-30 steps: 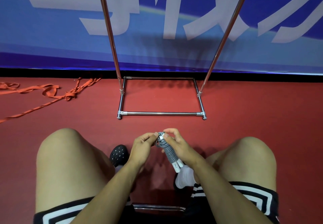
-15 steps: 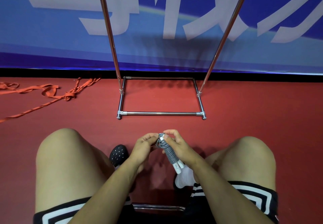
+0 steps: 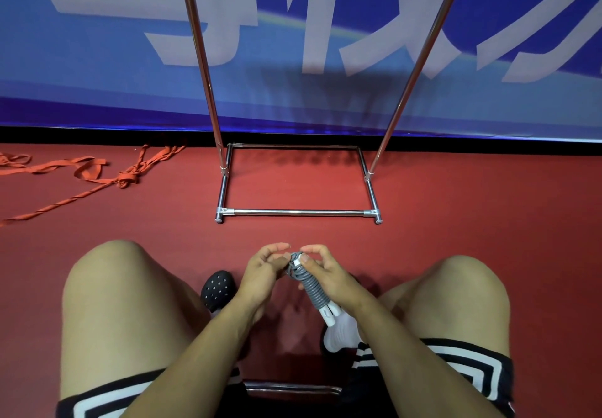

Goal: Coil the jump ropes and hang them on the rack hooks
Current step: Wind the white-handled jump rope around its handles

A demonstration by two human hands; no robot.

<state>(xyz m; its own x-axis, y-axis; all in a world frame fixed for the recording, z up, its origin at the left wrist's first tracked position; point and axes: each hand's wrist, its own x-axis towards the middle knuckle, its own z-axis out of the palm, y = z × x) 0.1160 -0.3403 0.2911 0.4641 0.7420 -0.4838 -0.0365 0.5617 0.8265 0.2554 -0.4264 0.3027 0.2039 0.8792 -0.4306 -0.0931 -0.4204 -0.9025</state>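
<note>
Grey cord wraps tightly round the jump rope (image 3: 311, 290)'s white handles, gripped by the right hand (image 3: 329, 276); left hand (image 3: 262, 272) pinches its end.

The blue banner (image 3: 97, 69) bears large pale characters, cropped and unreadable; nothing else carries legible text.
</note>
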